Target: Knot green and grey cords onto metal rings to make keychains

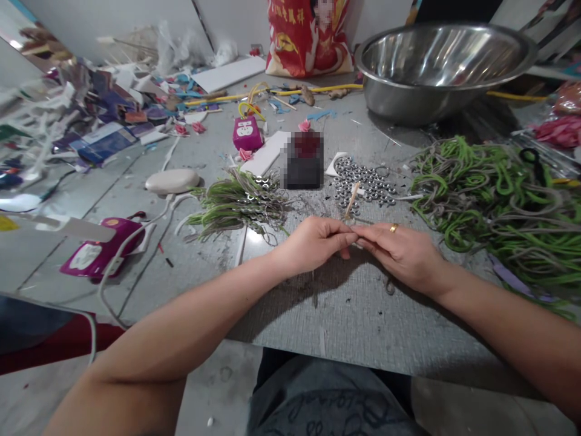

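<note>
Left, a green-and-grey cord bundle (pixel 222 207) looks light, limp, best pinched near an end; nearer, the left hand (pixel 314 243) and right hand (pixel 406 249) meet, fingertips together, whether clamping anything I can't tell; metal rings (pixel 363 180) lie beyond; right, a cord heap (pixel 472 194)

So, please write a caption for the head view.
Bare left hand and bare right hand meet near small silver metal rings and heaped green and grey cords.

At twelve o'clock I read yellow characters (pixel 288 14), seemingly ending 鳳祥, on the red bag (pixel 290 51); at six, the shirt's (pixel 331 387) dark script (pixel 336 410) is unclear.
</note>
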Available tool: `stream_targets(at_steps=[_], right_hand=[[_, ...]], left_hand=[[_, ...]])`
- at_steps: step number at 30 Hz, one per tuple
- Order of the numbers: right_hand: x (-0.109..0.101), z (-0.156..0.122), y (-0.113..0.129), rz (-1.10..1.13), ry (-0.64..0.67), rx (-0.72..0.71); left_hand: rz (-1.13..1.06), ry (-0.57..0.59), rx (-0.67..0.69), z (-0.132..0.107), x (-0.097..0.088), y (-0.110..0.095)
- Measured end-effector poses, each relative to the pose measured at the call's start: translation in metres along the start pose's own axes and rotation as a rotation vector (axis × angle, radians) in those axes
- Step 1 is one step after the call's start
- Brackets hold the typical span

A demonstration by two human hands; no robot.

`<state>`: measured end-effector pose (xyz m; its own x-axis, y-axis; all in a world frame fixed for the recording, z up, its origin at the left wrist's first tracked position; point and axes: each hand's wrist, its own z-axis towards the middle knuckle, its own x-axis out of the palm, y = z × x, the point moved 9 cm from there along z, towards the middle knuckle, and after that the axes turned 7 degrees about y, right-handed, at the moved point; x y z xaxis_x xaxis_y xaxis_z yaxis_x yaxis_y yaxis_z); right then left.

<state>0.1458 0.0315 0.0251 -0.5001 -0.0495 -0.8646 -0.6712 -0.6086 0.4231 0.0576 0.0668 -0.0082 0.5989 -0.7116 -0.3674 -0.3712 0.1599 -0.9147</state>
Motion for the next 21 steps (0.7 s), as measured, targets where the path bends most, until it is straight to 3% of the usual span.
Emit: stream_targets(at_steps=[7, 14, 21], right_hand=[[-0.009, 0.000, 0.007, -0.097, -0.034, -0.062], [-0.016, -0.001, 0.020, -0.166, -0.136, -0.207], [-0.016, -0.002, 0.022, -0.209, -0.143, -0.251]], left_hand=[[0.208, -0.139, 0.160, -0.005, -0.007, -0.018], [0.236, -0.143, 0.178, -0.008, -0.008, -0.021], [0.303, -0.160, 0.213, -0.009, -0.008, -0.021]])
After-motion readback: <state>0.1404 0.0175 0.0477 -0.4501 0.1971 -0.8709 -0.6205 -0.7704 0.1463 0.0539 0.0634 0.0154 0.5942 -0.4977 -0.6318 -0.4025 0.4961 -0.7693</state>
